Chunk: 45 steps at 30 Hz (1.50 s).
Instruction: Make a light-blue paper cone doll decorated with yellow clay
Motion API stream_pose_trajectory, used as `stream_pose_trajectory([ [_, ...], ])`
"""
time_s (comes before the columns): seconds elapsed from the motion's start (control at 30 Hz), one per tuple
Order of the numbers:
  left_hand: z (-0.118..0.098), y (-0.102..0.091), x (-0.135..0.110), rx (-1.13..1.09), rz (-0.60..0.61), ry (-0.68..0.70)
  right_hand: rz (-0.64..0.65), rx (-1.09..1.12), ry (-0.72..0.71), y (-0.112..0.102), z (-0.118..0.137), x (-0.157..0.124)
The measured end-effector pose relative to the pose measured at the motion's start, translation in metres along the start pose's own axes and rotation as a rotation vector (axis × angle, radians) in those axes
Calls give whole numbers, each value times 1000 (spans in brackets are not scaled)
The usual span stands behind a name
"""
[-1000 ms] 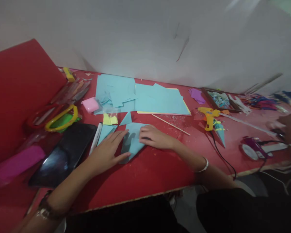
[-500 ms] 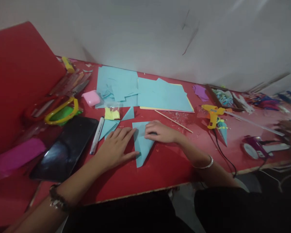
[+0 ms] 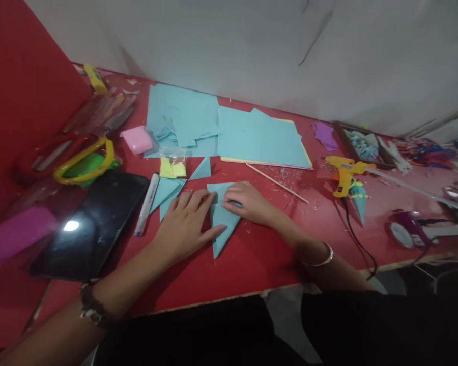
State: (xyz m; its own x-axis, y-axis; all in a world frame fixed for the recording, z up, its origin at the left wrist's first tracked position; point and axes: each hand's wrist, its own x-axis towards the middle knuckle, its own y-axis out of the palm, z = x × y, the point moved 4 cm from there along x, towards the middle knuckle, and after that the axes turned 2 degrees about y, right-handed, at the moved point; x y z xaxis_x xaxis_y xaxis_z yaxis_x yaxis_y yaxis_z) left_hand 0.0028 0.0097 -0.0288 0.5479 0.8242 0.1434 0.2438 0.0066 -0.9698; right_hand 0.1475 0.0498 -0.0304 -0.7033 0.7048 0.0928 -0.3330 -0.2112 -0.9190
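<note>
A light blue paper triangle (image 3: 222,229) lies point-down on the red table (image 3: 252,264). My left hand (image 3: 185,223) lies flat on its left edge, fingers stretched out and pressing down. My right hand (image 3: 244,202) rests on the triangle's upper right part, fingers curled and pressed onto the paper. Smaller blue triangles (image 3: 166,192) lie just left of my left hand, beside a white marker (image 3: 145,204).
Blue paper sheets (image 3: 229,134) are stacked at the back. A black tablet (image 3: 93,223), yellow and red scissors (image 3: 80,160) and a pink box (image 3: 136,139) sit at left. At right are a thin wooden stick (image 3: 277,183), a yellow glue gun (image 3: 341,173) with cord and a tape roll (image 3: 402,231).
The blue paper went from a loose folded shape to a flat point-down triangle. Both hands shifted slightly and closed in on it. The view dropped lower and nearer.
</note>
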Motion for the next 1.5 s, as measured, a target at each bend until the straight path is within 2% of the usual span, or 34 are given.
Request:
stream_pose_trajectory([
  [0.4,-2,4,-2,30,-33,-17,48,-143,104,4,3,2],
  [0.8,-1,3,-6,-17,-40,-12,50,-178,153,5,3,4],
  [1.1,-5,2,-8,-2,-24,-19,60,-154,178,4,3,5],
  [1.5,-10,2,-15,36,-60,15,81,-161,190,2,4,6],
])
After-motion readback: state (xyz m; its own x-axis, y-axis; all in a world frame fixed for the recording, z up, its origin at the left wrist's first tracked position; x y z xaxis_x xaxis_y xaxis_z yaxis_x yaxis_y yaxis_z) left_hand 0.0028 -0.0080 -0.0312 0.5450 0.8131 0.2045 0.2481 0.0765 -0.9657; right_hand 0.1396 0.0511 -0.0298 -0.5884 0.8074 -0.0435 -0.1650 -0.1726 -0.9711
